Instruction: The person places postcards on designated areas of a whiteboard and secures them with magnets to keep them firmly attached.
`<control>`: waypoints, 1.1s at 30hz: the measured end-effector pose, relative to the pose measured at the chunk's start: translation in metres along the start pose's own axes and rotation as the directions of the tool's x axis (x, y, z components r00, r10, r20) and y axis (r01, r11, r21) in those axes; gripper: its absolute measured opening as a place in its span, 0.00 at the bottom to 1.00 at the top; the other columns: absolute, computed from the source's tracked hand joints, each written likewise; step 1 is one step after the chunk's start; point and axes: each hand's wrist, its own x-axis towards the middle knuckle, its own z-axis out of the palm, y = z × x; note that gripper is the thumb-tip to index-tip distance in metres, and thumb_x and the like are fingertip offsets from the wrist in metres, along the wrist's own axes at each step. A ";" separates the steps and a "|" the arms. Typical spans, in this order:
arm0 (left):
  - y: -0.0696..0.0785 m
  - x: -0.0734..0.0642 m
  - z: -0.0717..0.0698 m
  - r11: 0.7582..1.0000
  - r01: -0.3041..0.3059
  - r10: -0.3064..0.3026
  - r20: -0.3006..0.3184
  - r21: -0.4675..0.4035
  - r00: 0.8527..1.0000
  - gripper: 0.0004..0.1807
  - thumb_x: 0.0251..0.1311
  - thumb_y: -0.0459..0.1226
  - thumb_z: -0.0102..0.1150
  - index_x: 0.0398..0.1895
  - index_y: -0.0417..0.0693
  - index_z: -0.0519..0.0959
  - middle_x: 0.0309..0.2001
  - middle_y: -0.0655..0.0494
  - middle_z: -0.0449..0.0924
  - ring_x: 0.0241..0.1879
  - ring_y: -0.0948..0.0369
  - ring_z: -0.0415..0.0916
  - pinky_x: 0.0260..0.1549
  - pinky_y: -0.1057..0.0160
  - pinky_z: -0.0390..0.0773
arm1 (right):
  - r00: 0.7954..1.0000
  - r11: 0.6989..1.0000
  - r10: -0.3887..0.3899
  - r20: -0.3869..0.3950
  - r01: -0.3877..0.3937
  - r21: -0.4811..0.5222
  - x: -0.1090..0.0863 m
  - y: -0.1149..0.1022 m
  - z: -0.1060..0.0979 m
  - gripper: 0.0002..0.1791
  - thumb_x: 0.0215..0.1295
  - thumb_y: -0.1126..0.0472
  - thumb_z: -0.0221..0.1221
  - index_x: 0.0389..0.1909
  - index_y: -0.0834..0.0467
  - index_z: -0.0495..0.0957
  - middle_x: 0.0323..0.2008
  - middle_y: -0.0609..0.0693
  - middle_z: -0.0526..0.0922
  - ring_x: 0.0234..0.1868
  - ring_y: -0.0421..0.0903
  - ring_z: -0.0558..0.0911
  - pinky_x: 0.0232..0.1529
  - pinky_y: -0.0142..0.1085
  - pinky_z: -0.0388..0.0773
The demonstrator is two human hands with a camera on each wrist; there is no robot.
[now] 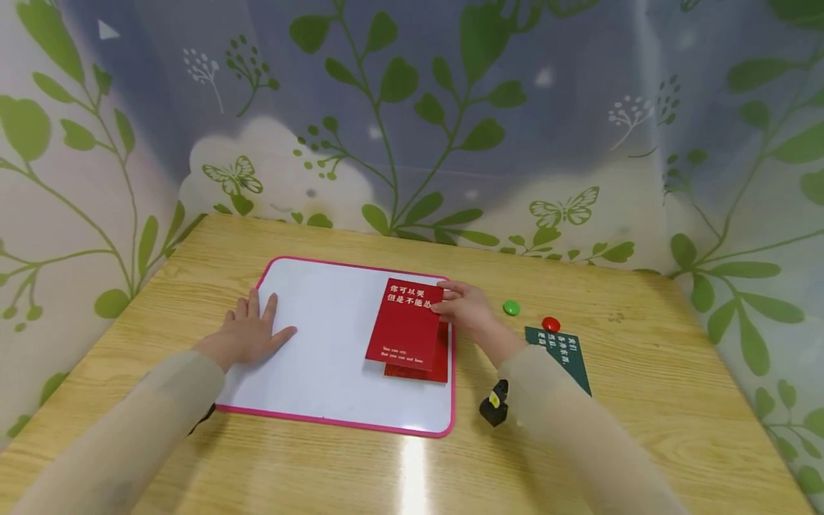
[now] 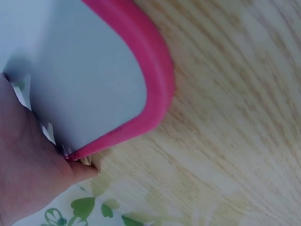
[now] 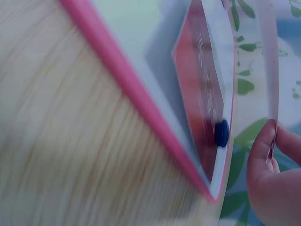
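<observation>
The left hand (image 1: pixel 249 335) lies spread over the whiteboard's (image 1: pixel 322 336) left edge; the right hand (image 1: pixel 468 309) pinches one red card (image 1: pixel 405 325) above a second red card (image 1: pixel 441 359) on the board. Leaf-printed walls (image 1: pixel 560 150) surround the wood-grain table (image 1: pixel 676 400). Rightward: one green card (image 1: pixel 568 350), one green magnet (image 1: pixel 511 307), one red magnet (image 1: pixel 551 325).
</observation>
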 end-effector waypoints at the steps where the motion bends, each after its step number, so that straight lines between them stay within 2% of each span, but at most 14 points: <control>1: -0.001 0.001 0.000 1.000 0.003 -0.003 0.006 0.002 1.000 0.49 0.65 0.62 0.35 0.71 0.30 0.39 0.68 0.20 0.29 0.67 0.26 0.32 0.64 0.31 0.41 | 1.000 1.000 -0.001 -0.003 0.001 -0.002 0.001 0.000 0.005 0.29 0.61 0.72 0.56 0.65 0.61 0.65 0.53 0.57 0.71 0.48 0.48 0.75 0.35 0.27 0.79; 4: 0.000 0.001 0.000 1.000 0.005 -0.005 0.008 -0.001 1.000 0.48 0.66 0.61 0.36 0.71 0.30 0.39 0.68 0.20 0.29 0.66 0.26 0.32 0.63 0.31 0.41 | 1.000 1.000 -0.007 -0.009 0.007 -0.011 0.005 0.000 0.021 0.28 0.59 0.72 0.58 0.62 0.61 0.68 0.47 0.54 0.72 0.39 0.44 0.77 0.30 0.26 0.78; 8: 0.002 0.000 -0.002 1.000 0.010 -0.010 0.006 -0.001 1.000 0.47 0.66 0.59 0.38 0.71 0.29 0.40 0.67 0.19 0.30 0.66 0.25 0.33 0.63 0.31 0.43 | 1.000 1.000 -0.022 -0.009 0.022 -0.010 0.008 0.001 0.039 0.27 0.58 0.74 0.58 0.60 0.62 0.70 0.38 0.51 0.69 0.30 0.40 0.77 0.27 0.27 0.79; 10: 0.002 0.000 -0.001 1.000 0.015 -0.015 0.011 0.002 1.000 0.47 0.66 0.58 0.38 0.71 0.30 0.40 0.68 0.20 0.30 0.66 0.25 0.33 0.63 0.31 0.43 | 1.000 1.000 -0.023 -0.013 0.022 -0.017 0.010 0.001 0.047 0.27 0.58 0.74 0.58 0.60 0.61 0.70 0.39 0.52 0.71 0.32 0.42 0.78 0.28 0.28 0.80; 14: 0.001 0.001 0.000 1.000 0.021 -0.021 0.017 0.002 1.000 0.47 0.66 0.59 0.37 0.71 0.31 0.39 0.68 0.21 0.29 0.66 0.26 0.32 0.64 0.32 0.42 | 0.999 0.998 -0.010 -0.032 0.008 -0.056 0.013 0.001 0.060 0.27 0.58 0.71 0.60 0.60 0.58 0.71 0.49 0.56 0.73 0.41 0.46 0.80 0.33 0.31 0.82; 17: 0.001 0.001 0.000 1.000 0.025 -0.025 0.021 -0.007 0.999 0.47 0.66 0.59 0.37 0.71 0.31 0.39 0.68 0.22 0.28 0.67 0.27 0.31 0.64 0.32 0.40 | 0.999 0.997 -0.006 -0.043 0.003 -0.073 0.016 0.001 0.067 0.27 0.58 0.70 0.61 0.60 0.57 0.71 0.52 0.57 0.73 0.44 0.48 0.80 0.36 0.33 0.82; 24: 0.003 -0.001 -0.002 0.999 0.030 -0.030 0.030 -0.014 0.999 0.47 0.66 0.58 0.38 0.71 0.32 0.39 0.69 0.22 0.28 0.67 0.27 0.31 0.64 0.32 0.40 | 0.998 0.996 0.001 -0.059 -0.006 -0.092 0.020 0.004 0.076 0.27 0.57 0.72 0.60 0.59 0.58 0.72 0.51 0.57 0.74 0.42 0.47 0.79 0.37 0.34 0.82; 27: 0.004 -0.002 -0.004 0.999 0.033 -0.032 0.031 -0.016 0.999 0.46 0.66 0.58 0.39 0.71 0.32 0.39 0.69 0.22 0.29 0.67 0.27 0.31 0.65 0.32 0.41 | 0.998 0.994 -0.022 -0.062 0.015 -0.112 0.021 0.004 0.078 0.26 0.58 0.72 0.60 0.59 0.59 0.72 0.48 0.58 0.75 0.42 0.47 0.80 0.38 0.36 0.82; 31: 0.004 -0.003 -0.006 0.999 0.037 -0.036 0.034 -0.016 0.999 0.46 0.67 0.58 0.39 0.71 0.31 0.39 0.69 0.22 0.29 0.67 0.27 0.31 0.65 0.33 0.41 | 0.997 0.977 -0.065 -0.044 0.055 -0.204 0.021 0.003 0.079 0.23 0.62 0.66 0.58 0.59 0.60 0.72 0.46 0.59 0.77 0.42 0.49 0.81 0.39 0.37 0.83; 33: 0.005 -0.003 -0.006 0.999 0.035 -0.035 0.036 -0.016 0.999 0.46 0.67 0.57 0.38 0.71 0.31 0.39 0.69 0.22 0.29 0.67 0.27 0.31 0.65 0.33 0.41 | 0.996 0.953 -0.088 -0.027 0.077 -0.292 0.021 0.003 0.077 0.22 0.63 0.63 0.57 0.59 0.59 0.72 0.46 0.59 0.78 0.42 0.49 0.82 0.40 0.37 0.82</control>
